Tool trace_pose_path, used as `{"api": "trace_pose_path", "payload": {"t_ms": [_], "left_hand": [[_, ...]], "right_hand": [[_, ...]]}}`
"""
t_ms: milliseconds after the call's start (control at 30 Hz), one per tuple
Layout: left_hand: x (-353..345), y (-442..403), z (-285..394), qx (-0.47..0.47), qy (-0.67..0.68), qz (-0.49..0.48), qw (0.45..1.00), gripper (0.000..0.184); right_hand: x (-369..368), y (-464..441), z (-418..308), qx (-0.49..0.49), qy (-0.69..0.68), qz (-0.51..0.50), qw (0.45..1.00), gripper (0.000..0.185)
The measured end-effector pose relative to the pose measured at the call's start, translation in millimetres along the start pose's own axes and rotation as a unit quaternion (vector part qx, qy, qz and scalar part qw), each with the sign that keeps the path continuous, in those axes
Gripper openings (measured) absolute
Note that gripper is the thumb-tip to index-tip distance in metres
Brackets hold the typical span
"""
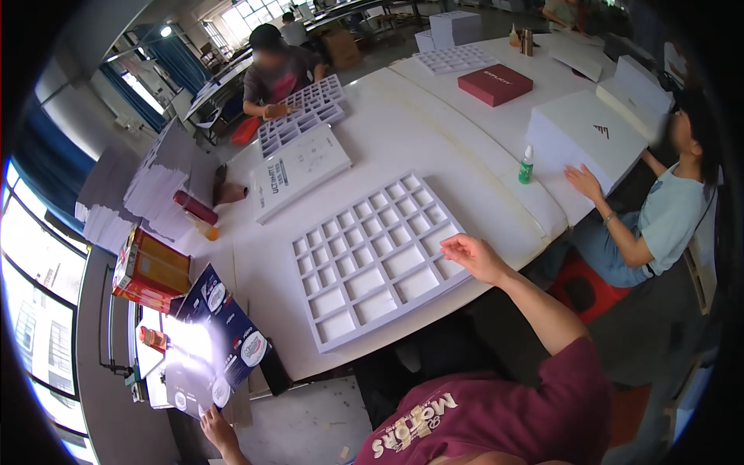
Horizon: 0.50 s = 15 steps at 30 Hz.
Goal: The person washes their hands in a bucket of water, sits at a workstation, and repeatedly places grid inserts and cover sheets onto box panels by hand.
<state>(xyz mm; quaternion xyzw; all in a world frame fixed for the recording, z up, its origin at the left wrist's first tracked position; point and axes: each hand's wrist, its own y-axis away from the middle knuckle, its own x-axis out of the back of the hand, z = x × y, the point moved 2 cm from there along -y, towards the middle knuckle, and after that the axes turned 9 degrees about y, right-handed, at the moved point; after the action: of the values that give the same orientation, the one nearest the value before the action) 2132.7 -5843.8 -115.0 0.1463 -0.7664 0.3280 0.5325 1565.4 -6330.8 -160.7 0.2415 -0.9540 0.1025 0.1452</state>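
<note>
A white tray divided into many compartments (380, 262) lies in front of me on the table. My right hand (474, 257) is over the tray's right edge, its fingers loosely bent and nothing visible in them. At the lower left, my left hand (215, 425) is at the bottom edge of a dark blue printed sheet (242, 329), with its fingers closed on that edge. Strong glare hides part of the sheet.
A white printed box (301, 170) lies beyond the tray, near another divided tray (314, 105) and a co-worker. Paper stacks (167, 182) and a tin (155, 267) stand left. At right are a green bottle (526, 167), a red box (496, 83) and another person's hand on white sheets (570, 128).
</note>
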Motion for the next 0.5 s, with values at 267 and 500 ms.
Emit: {"api": "trace_pose_path", "payload": {"t_ms": [267,500], "left_hand": [[113.9,-99.2,72.1,-0.052,-0.135,0.201,0.969,0.027],[246.9,-237.0,110.5,0.091,-0.008,0.239,0.967,0.021]], "right_hand": [[9.6,-15.8,-21.6,0.016,-0.041,-0.009,0.999,0.024],[-40.5,-34.3,-80.0,0.065,-0.063,-0.101,0.991,0.025]]}}
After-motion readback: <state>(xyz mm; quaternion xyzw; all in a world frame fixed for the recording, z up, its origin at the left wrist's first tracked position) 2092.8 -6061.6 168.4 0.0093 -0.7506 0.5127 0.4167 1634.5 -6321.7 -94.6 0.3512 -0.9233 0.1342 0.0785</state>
